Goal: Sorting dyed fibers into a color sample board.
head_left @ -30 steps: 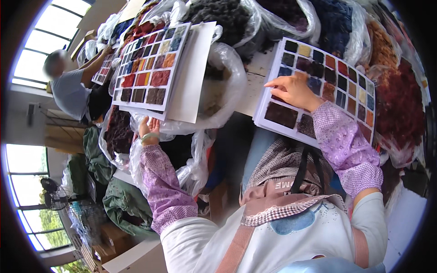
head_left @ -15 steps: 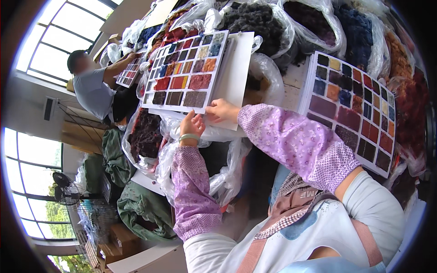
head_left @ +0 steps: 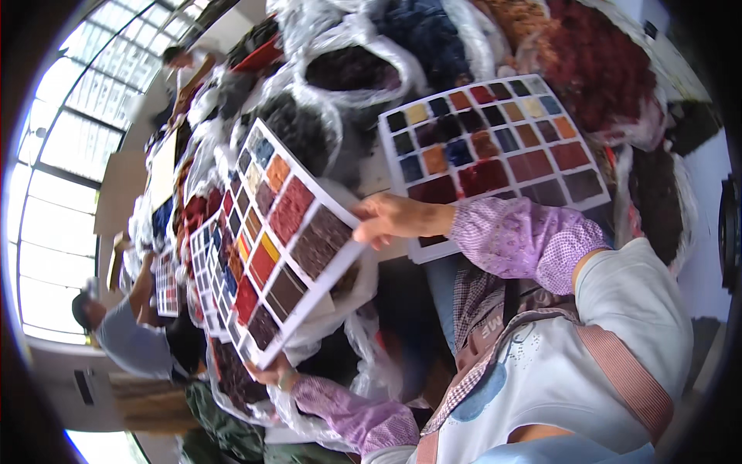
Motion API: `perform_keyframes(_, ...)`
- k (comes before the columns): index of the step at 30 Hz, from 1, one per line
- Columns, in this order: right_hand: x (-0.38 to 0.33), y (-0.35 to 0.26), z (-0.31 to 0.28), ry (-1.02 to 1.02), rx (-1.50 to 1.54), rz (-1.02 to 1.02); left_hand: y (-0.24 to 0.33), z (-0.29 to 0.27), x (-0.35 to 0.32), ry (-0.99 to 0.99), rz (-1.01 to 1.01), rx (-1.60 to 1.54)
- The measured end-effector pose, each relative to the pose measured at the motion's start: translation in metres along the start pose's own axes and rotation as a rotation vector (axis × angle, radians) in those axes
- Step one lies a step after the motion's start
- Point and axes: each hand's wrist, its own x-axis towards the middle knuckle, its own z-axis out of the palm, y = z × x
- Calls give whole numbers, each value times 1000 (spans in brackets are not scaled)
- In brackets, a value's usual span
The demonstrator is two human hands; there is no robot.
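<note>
Change: since the earlier frame, both hands have tilted the white swatch board of coloured fibre squares point(head_left: 270, 240) steeply.
Grip: right hand point(head_left: 394, 219) pinches its right edge; left hand point(head_left: 272, 375) grips the bottom corner.
Place: lifted above the clear plastic bags of dyed fibre point(head_left: 348, 73), beside the second white swatch board point(head_left: 495, 151) lying flat.
Risk: likely slipping, or snagging the bags.

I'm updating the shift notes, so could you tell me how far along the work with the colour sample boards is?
One filled sample board already lies flat on the table among the bags of fibre. In hand: the left hand and right hand hold a second board by its edges, tilted above the bags. It has not been set down yet.
</note>
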Motion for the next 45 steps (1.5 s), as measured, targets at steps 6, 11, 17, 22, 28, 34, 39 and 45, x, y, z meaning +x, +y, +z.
perform_keyframes(6, -215, 2, -94, 422, -57, 143, -80, 107, -121, -298, -275, -210)
perform_keyframes(11, -336, 10, -112, 922, -58, 159, -162, 168, -186, -481, -547, -61)
perform_keyframes(17, -379, 67, -133, 1309, -142, 206, -196, 195, -197, -310, -279, 818)
perform_keyframes(22, -369, 47, -137, 1305, -736, 338, -208, 184, -176, -614, 291, 1055)
perform_keyframes(28, -503, 47, -200, 1817, -1099, 793, -166, 270, -153, -537, 600, 1175)
perform_keyframes(34, -562, 128, -247, 1534, -1170, 1133, -224, 435, -207, -1135, 371, 899)
perform_keyframes(39, -554, 118, -239, 1594, -1136, 1158, -292, 546, -297, -1630, 515, 878)
perform_keyframes(45, -580, 75, -210, 1674, -1157, 929, -415, 647, -377, -1693, 727, 705)
